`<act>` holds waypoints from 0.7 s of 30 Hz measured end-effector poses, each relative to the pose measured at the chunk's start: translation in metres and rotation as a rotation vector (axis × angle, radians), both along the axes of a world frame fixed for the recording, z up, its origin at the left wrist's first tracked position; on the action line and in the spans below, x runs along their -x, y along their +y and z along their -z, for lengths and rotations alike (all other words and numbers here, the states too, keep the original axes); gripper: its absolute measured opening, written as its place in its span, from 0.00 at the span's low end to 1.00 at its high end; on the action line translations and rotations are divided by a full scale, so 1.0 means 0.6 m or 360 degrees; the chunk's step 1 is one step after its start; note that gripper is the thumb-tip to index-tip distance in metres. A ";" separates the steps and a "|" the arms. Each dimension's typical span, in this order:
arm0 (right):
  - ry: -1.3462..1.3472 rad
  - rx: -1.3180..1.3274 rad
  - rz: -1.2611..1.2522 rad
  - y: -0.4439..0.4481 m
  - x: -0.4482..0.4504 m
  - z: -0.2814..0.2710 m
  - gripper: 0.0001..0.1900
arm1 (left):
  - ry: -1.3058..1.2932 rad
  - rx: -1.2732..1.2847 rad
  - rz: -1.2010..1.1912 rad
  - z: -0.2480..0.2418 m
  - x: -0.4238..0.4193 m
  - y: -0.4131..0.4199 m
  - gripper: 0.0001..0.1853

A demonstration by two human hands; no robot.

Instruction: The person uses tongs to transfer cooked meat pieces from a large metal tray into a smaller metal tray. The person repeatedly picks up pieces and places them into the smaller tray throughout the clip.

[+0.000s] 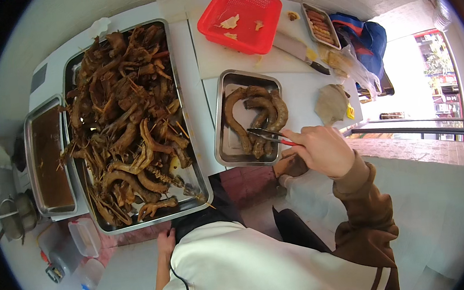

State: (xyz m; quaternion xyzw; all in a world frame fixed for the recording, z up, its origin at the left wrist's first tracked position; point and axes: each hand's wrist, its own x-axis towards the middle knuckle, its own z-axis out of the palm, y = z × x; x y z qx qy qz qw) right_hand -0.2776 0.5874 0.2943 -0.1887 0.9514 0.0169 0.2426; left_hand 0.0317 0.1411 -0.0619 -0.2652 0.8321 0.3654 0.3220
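My right hand [322,150] grips metal tongs with red handles [270,136]. The tips of the tongs reach into a small steel tray [221,117], at several curved brown braised poultry necks [280,110]; whether the tips pinch one is unclear. To the left, a large steel tray [192,136] is heaped with dark braised meat pieces [126,100], among them necks, feet and thin wooden skewers. My left hand [167,242] hangs low beside my body, below the large tray's near edge. Its fingers are too hidden to show whether it holds anything.
Brown liquid fills a narrow steel tray [49,159] at far left. A red plastic basket [240,19] sits on a cutting board [225,65], beside a cleaver [298,50]. Further right are a tray of sausages [320,25], a plastic bag [356,65] and a grey cloth-like item [331,104].
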 end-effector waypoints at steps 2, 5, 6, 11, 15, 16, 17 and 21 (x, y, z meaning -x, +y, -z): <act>0.0086 0.0181 0.0072 0.008 -0.010 -0.002 0.20 | 0.0027 -0.0022 -0.0009 -0.002 -0.002 0.000 0.23; 0.0209 0.0720 0.0483 0.036 -0.055 -0.003 0.21 | 0.0054 -0.0084 -0.0028 -0.009 0.005 0.004 0.23; 0.0240 0.0954 0.0661 0.048 -0.078 0.000 0.21 | 0.0024 -0.0078 -0.0071 -0.017 0.005 0.006 0.23; -0.0136 0.1036 0.1769 0.067 -0.178 0.023 0.24 | -0.0058 -0.0034 -0.0146 -0.040 0.015 0.013 0.23; -0.0256 0.1447 0.2201 0.043 -0.183 0.033 0.24 | -0.0029 0.0002 -0.0066 -0.022 0.013 0.008 0.23; -0.0235 0.1498 0.2220 0.040 -0.181 0.043 0.24 | -0.0029 -0.0001 -0.0048 -0.022 0.013 0.008 0.23; -0.0215 0.1549 0.2237 0.041 -0.178 0.059 0.24 | -0.0029 -0.0003 -0.0031 -0.021 0.013 0.008 0.23; -0.0105 0.1587 0.2176 0.045 -0.176 0.090 0.24 | -0.0057 0.0041 0.0023 -0.011 0.010 0.003 0.24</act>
